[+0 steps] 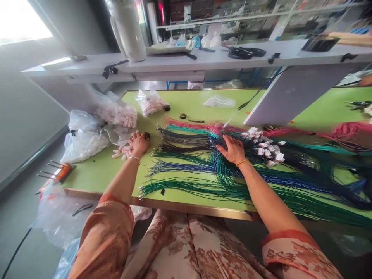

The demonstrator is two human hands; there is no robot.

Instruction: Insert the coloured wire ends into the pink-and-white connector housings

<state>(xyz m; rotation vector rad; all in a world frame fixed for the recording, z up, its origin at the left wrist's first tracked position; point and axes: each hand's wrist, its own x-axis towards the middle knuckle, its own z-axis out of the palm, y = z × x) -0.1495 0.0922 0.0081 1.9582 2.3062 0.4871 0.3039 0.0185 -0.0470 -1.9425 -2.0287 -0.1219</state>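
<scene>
My left hand (140, 144) reaches into a loose pile of small white and pinkish plastic connectors (124, 151) on the green tabletop. A black tape roll (147, 135) lies against its fingers. The back of the hand hides most of its fingertips, so their grip is unclear. Spread flat over the wires, my right hand (234, 150) rests with its fingers apart. Beneath and around it run long bundles of green wires (186, 186), blue wires (180, 167), dark wires (186, 139) and pink wires (186, 124). White connectors on wires (266, 147) cluster just to its right.
Plastic bags of connectors (116, 110) stand at the left, with another bag (149, 101) behind. A shelf (180, 60) crosses the back, its support panel (279, 97) standing on the table. Scissors (244, 52) lie on the shelf. A pronged orange fixture (64, 172) sits at the left edge.
</scene>
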